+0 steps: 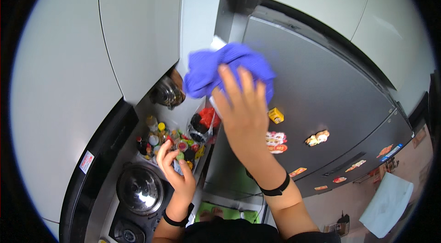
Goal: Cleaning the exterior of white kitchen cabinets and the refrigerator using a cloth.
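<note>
My right hand [243, 115] is spread over a crumpled blue-purple cloth [234, 67], fingers on its folds. The cloth overlaps the left edge of a dark grey refrigerator door [330, 94], near the door's top corner; whether it touches the door is hard to tell because of blur. My left hand [177, 167] is raised with fingers apart and holds nothing. Below it, seasoning bottles and packets [172, 143] crowd the counter. A black band circles each wrist.
Several magnets [317, 138] dot the refrigerator door. White cabinets [148, 19] hang at the left above a black range hood [89, 167]. A lidded metal pan [140, 189] sits on the gas stove [129, 232]. Plastic bags [203, 122] stand beside the refrigerator; a green mat [225, 210] lies underfoot.
</note>
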{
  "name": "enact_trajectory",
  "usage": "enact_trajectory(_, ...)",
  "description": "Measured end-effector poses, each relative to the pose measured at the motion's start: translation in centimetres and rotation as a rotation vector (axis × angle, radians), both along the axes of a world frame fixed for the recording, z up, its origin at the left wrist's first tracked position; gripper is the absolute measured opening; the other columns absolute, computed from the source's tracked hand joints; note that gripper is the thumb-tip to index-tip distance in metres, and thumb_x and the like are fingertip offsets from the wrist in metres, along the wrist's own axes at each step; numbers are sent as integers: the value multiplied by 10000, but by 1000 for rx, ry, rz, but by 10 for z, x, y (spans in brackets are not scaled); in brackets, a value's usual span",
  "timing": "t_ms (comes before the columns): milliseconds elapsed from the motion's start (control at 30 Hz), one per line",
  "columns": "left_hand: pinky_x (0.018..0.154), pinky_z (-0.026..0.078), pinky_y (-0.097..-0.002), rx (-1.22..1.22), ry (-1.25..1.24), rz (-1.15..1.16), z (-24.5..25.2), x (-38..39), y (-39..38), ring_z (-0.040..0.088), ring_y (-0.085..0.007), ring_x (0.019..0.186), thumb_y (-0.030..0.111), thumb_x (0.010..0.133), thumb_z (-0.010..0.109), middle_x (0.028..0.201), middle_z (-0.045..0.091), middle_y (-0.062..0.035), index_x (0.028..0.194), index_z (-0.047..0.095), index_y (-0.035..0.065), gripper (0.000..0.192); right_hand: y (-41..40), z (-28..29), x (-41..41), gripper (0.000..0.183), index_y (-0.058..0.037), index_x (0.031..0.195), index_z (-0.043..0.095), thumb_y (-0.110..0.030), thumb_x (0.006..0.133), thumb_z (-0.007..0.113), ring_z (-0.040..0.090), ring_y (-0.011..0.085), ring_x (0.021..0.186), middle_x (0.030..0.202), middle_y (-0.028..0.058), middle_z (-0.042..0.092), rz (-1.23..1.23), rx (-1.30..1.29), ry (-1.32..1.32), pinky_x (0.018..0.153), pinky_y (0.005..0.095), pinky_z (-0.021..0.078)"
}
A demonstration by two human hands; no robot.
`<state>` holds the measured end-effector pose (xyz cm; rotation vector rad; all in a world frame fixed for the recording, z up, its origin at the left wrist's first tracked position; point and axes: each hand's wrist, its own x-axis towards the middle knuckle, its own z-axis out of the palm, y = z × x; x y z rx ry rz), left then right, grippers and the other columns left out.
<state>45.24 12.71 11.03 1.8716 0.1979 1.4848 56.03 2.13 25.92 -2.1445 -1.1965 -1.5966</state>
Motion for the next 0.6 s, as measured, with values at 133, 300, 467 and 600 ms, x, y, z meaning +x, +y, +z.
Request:
enact_trajectory(133,1002,329,-380,-25,29,29,-8,-20,20,444,-283,1149,-31,862,402,1271,404,-186,1068,454,-11,214,-12,-107,-2,261,-83,1000,572,-143,747,547,541,231,1032,1265,86,512,22,-259,189,890,428,406)
enact_trajectory(300,1008,329,-380,-86,59,79,-24,-34,42,448,-287,1156,-45,849,421,1269,417,-197,1063,454,-13,219,-46,-159,3,294,-122,1031,580,-159,743,534,537,202,1043,1228,56,535,85,-546,329,941,406,384)
enact_trajectory(467,999,340,-384,-8,130,162,-25,-51,43,472,-289,1128,-46,843,445,1239,447,-199,1051,473,-10,213,-29,-90,0,225,-120,1009,590,-158,790,554,491,302,1138,1273,81,511,-55,-215,157,962,530,340)
enact_trajectory(600,968,376,-392,29,149,246,-23,-59,38,499,-302,1095,-38,835,461,1188,491,-205,1009,508,-1,184,-18,-112,6,191,-51,923,587,-64,733,607,452,389,1171,1265,134,507,-17,-89,133,949,583,314)
